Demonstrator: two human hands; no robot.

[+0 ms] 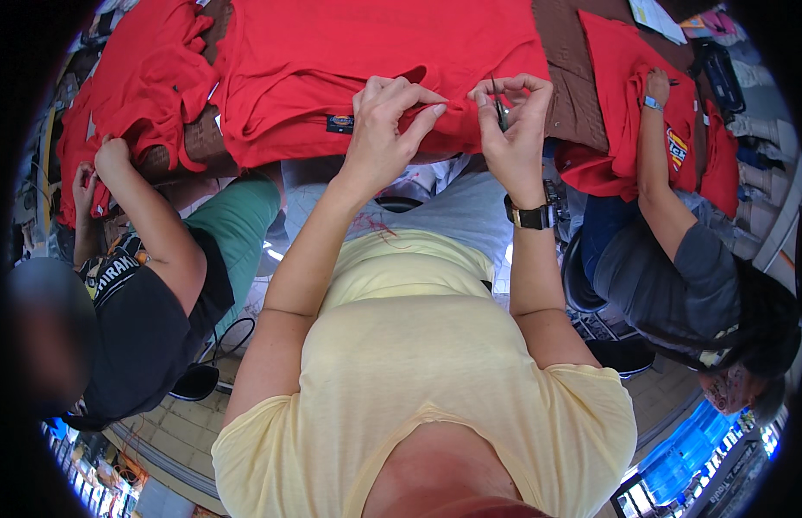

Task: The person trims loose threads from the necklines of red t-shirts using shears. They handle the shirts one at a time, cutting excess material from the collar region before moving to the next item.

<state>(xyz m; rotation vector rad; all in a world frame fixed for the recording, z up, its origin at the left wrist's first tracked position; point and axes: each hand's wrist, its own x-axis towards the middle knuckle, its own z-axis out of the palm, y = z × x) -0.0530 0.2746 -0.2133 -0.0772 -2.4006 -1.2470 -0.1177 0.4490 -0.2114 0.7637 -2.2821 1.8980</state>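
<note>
A red T-shirt (375, 34) lies spread before me, its near edge hanging over the table's front. My left hand (385, 125) is closed, thumb and forefinger pinching a fold of the red cloth near the collar. In my right hand (517, 142) is a pair of small dark thread snips (501, 114), held between thumb and fingers close to the same fold. Their tips are too small to make out against the cloth. A dark label (339, 123) shows inside the collar, left of my left hand.
Brown cloth (573, 78) covers the table. A co-worker's hands (113, 155) handle red garments (150, 78) at the left. Another co-worker's hand (657, 86) rests on a red shirt (612, 60) at the right. Red thread scraps (377, 226) lie on my lap.
</note>
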